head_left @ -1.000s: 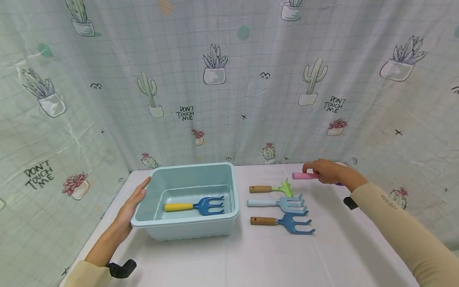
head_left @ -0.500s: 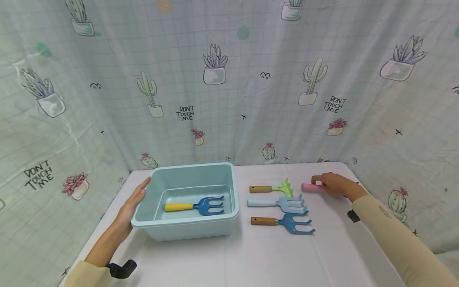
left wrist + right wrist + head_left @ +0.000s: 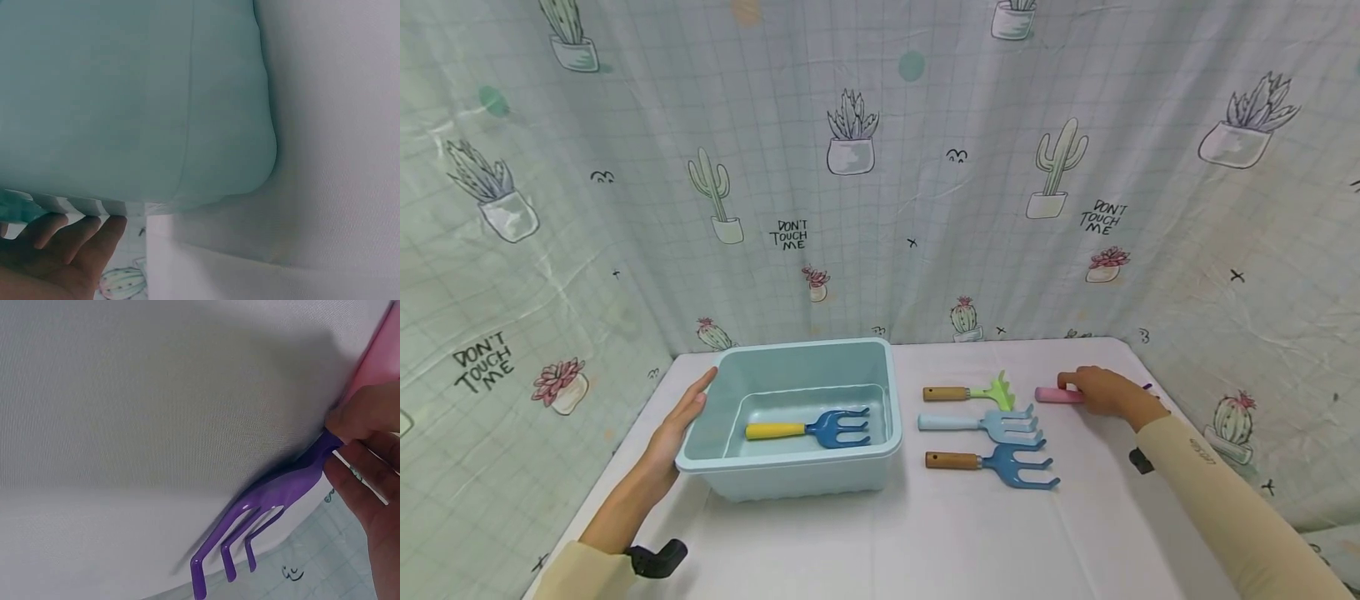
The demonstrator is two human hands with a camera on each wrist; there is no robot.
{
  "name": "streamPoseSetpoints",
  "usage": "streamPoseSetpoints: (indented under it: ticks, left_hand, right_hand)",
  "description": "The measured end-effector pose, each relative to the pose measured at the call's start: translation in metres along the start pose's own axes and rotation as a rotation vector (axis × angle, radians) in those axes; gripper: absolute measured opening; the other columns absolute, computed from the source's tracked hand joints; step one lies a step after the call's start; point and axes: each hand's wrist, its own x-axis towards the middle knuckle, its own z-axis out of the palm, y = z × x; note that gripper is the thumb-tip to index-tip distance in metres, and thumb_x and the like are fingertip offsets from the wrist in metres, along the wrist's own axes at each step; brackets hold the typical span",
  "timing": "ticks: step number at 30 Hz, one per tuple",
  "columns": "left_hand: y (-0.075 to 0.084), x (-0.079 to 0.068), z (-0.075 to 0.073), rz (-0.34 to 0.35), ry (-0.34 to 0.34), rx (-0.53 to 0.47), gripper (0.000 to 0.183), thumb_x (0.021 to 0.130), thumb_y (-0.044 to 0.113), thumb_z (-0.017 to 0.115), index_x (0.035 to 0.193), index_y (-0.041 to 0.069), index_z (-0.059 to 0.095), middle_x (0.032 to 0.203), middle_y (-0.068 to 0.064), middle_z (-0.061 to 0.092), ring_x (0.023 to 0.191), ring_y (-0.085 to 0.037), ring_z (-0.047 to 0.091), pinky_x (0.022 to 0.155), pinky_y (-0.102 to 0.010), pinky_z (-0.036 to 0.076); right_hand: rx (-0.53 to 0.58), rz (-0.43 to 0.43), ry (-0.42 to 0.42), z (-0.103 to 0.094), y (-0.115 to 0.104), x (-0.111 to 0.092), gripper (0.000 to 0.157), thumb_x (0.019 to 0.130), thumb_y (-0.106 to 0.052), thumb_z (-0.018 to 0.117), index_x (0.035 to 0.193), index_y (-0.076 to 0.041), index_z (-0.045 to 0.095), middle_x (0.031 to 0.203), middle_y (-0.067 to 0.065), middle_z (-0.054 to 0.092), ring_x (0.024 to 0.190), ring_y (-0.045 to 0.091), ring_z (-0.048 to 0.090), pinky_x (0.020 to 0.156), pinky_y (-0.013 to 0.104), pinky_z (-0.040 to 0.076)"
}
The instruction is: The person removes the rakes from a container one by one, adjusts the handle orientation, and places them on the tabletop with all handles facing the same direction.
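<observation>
My right hand (image 3: 1103, 392) pinches a small hand rake at the right of the table, thumb and fingers at its neck. The rake's pink handle (image 3: 1054, 395) points left; its purple pronged head (image 3: 281, 487) shows in the right wrist view, lying close along the white tabletop. My left hand (image 3: 672, 432) rests with straight fingers against the left side of a light blue bin (image 3: 797, 482). Inside the bin lies a blue hand rake with a yellow handle (image 3: 775, 431). In the left wrist view, the fingertips (image 3: 112, 228) touch the bin's rim edge.
Between bin and right hand, a column of hand rakes lies on the table: a green one with a wooden handle (image 3: 946, 393), a light blue one (image 3: 951, 422), and a blue one with a wooden handle (image 3: 953, 461). A patterned curtain (image 3: 910, 183) closes off the back and sides.
My right hand has moved right and down toward the table with the pink-handled rake, then slowed over the last half second. My left hand and the bin have stayed put.
</observation>
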Motion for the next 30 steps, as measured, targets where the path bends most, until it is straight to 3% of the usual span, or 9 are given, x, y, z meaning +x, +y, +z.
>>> streamPoseSetpoints:
  ticks: [9, 15, 23, 30]
  left_hand:
    - [-0.001, 0.001, -0.001, 0.003, -0.002, -0.003, 0.055, 0.101, 0.056, 0.025, 0.151, 0.047, 0.006, 0.163, 0.004, -0.008, 0.149, -0.037, -0.006, 0.11, -0.071, 0.007]
    - [-0.001, 0.001, -0.001, -0.002, -0.006, -0.009, 0.054, 0.101, 0.056, 0.026, 0.151, 0.048, 0.007, 0.164, 0.003, -0.008, 0.149, -0.038, -0.006, 0.11, -0.072, 0.007]
    - [-0.002, 0.0, -0.003, -0.025, 0.005, -0.01, 0.055, 0.1, 0.058, 0.025, 0.151, 0.048, 0.007, 0.163, 0.004, -0.009, 0.149, -0.037, -0.008, 0.11, -0.072, 0.005]
    - [-0.002, 0.0, -0.003, -0.001, 0.0, -0.011, 0.055, 0.101, 0.056, 0.025, 0.152, 0.046, 0.007, 0.164, 0.005, -0.007, 0.15, -0.036, -0.007, 0.11, -0.072, 0.007]
  right_hand:
    - [0.01, 0.021, -0.005, -0.011, -0.008, -0.004, 0.038, 0.084, -0.004, 0.069, 0.119, -0.018, 0.061, 0.098, 0.007, 0.063, 0.089, 0.024, 0.058, 0.087, 0.054, 0.052]
    - [0.003, -0.057, 0.038, -0.033, -0.019, -0.005, 0.044, 0.082, -0.001, 0.071, 0.121, -0.016, 0.06, 0.105, 0.012, 0.065, 0.093, 0.027, 0.063, 0.082, 0.049, 0.055]
    - [0.051, -0.128, 0.097, -0.072, -0.06, 0.001, 0.045, 0.08, 0.002, 0.069, 0.121, -0.015, 0.06, 0.11, 0.009, 0.064, 0.1, 0.032, 0.063, 0.078, 0.043, 0.057]
    - [-0.01, -0.2, 0.157, -0.097, -0.1, 0.01, 0.037, 0.082, -0.002, 0.07, 0.113, -0.021, 0.063, 0.107, 0.005, 0.063, 0.097, 0.028, 0.065, 0.077, 0.04, 0.058]
